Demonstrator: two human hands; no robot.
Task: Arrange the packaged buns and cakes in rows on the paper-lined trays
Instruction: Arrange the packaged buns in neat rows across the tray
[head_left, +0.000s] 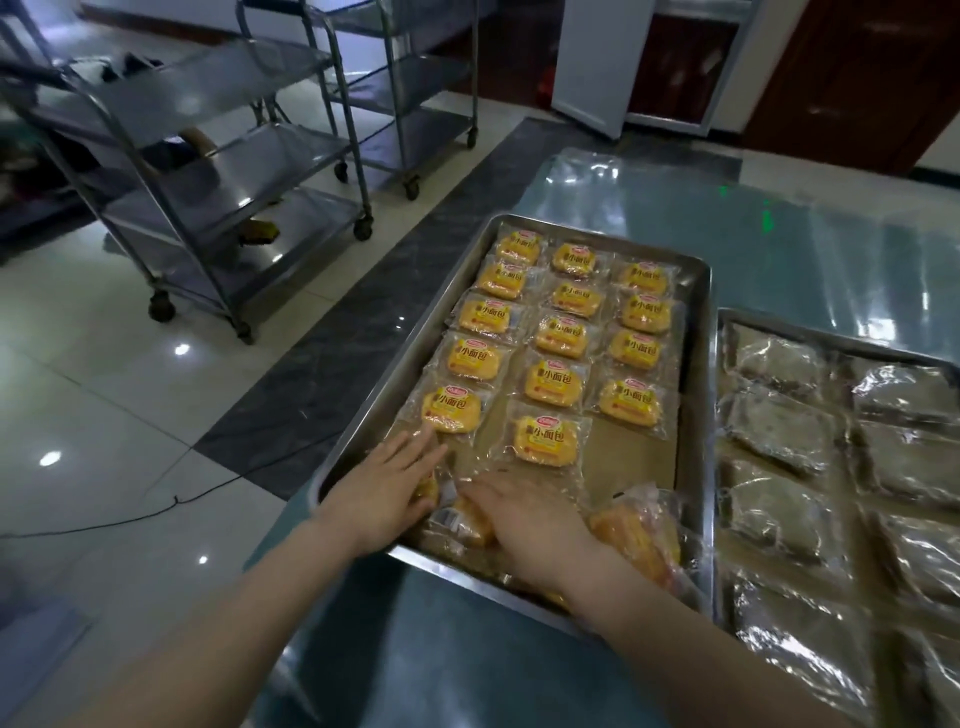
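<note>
A steel tray (696, 395) lined with brown paper holds several yellow packaged buns (558, 338) in three rows. My left hand (387, 488) lies flat with straight fingers on a bun packet at the tray's near left, its fingertips close to the nearest bun of the left row (451, 410). My right hand (524, 525) rests palm down on loose packets (462, 519) at the near edge. Another loose bun packet (639, 535) lies tilted at the near right. A second tray (727, 317) on the right holds several clear-wrapped dark cakes (779, 431).
Both trays sit on a glossy blue-green table (675, 202). Two steel wheeled carts (218, 171) stand on the tiled floor at the left. A cable (156, 512) runs across the floor. A white cabinet door (592, 67) stands open at the back.
</note>
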